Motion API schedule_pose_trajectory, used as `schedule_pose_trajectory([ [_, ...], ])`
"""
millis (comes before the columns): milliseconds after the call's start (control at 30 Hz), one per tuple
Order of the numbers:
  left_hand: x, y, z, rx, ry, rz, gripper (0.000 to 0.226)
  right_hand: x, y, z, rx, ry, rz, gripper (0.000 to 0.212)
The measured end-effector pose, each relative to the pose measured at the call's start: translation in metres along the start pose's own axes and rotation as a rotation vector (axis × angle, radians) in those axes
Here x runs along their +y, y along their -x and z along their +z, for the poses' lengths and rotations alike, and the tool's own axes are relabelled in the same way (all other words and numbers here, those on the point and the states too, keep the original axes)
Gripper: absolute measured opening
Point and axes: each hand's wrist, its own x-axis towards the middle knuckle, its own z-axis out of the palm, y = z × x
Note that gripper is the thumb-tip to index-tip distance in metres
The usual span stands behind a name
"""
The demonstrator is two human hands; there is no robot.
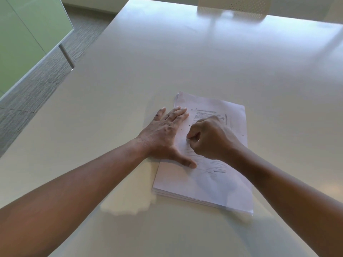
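A stack of white paper (202, 188) lies on the white table (167, 58), its top sheet covered with pencil scribbles and shaded blocks. My left hand (163, 134) lies flat on the stack's left edge, fingers straight and thumb spread onto the sheet. My right hand (209, 138) rests on the middle of the top sheet with its fingers curled tight. A small pale object (187, 138) shows only as a sliver between the thumb and fingers, too hidden to identify.
A pale perforated chair back (233, 5) stands at the table's far edge. On the left are a green frosted glass panel (22, 34), a metal table leg (66, 56) and grey carpet (37, 86).
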Motion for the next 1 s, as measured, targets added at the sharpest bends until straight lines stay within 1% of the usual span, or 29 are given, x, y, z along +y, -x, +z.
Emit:
schedule_pose_trajectory([
  [100, -0.001, 0.000, 0.000, -0.001, 0.014, 0.002, 0.162, -0.012, 0.004, 0.002, -0.053, -0.034, -0.115, 0.014],
  [167, 0.000, -0.001, 0.000, -0.001, 0.014, 0.009, 0.163, -0.013, 0.005, 0.001, -0.098, -0.052, -0.158, 0.013],
  [267, 0.000, 0.000, 0.000, -0.007, 0.007, 0.002, 0.162, -0.002, 0.002, -0.004, -0.102, -0.025, -0.130, 0.019],
  [367, 0.001, 0.000, -0.001, -0.013, -0.007, -0.010, 0.161, 0.006, -0.001, -0.007, -0.057, -0.008, -0.070, 0.019],
  [433, 0.001, 0.000, -0.001, -0.009, -0.004, -0.007, 0.161, 0.001, -0.001, -0.003, -0.046, -0.017, -0.122, 0.017],
  [533, 0.000, -0.001, 0.000, 0.001, 0.006, -0.003, 0.160, -0.010, 0.004, 0.004, -0.135, -0.064, -0.217, 0.014],
  [633, 0.000, -0.002, 0.000, 0.002, 0.020, -0.004, 0.161, -0.009, 0.004, 0.001, -0.197, -0.061, -0.225, 0.011],
  [767, 0.000, 0.000, 0.000, 0.001, 0.000, -0.011, 0.162, 0.009, -0.001, -0.006, -0.102, -0.033, -0.181, 0.017],
  [867, 0.000, 0.001, 0.000, 0.006, 0.005, -0.008, 0.161, 0.008, -0.002, -0.002, -0.043, -0.038, -0.202, 0.016],
  [1000, 0.000, -0.001, 0.001, 0.009, 0.016, -0.004, 0.160, -0.005, 0.003, 0.005, -0.110, -0.089, -0.276, 0.010],
])
